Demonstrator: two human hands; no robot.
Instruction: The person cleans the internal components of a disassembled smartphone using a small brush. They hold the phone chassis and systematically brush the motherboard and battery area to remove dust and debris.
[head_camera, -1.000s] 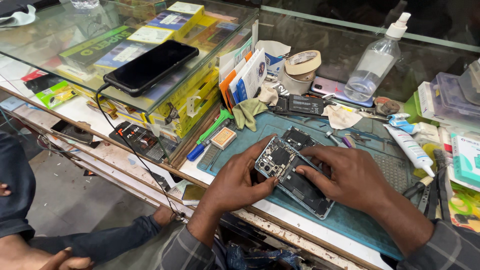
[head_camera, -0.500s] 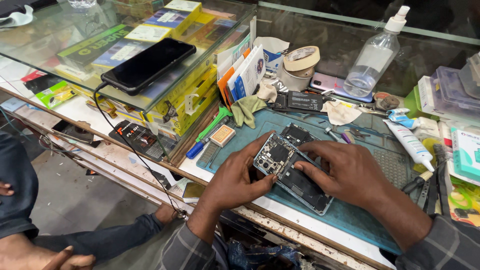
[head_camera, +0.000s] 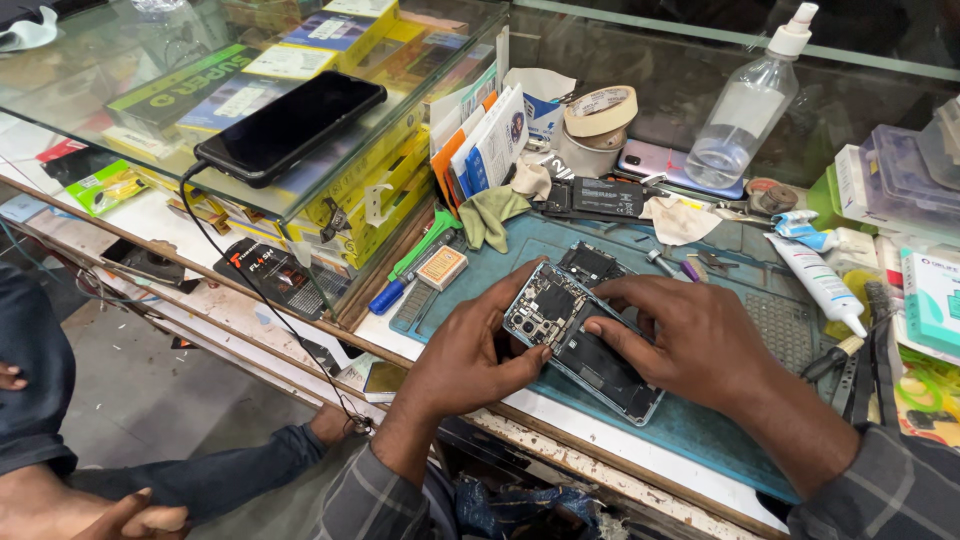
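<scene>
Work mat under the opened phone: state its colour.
The work mat is teal blue-green, seen in the head view, under the opened phone that both hands hold.

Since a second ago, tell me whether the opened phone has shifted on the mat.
No. The opened phone lies at the same slant on the teal mat, its top corner still below the small black part; left hand and right hand keep gripping it.
</scene>
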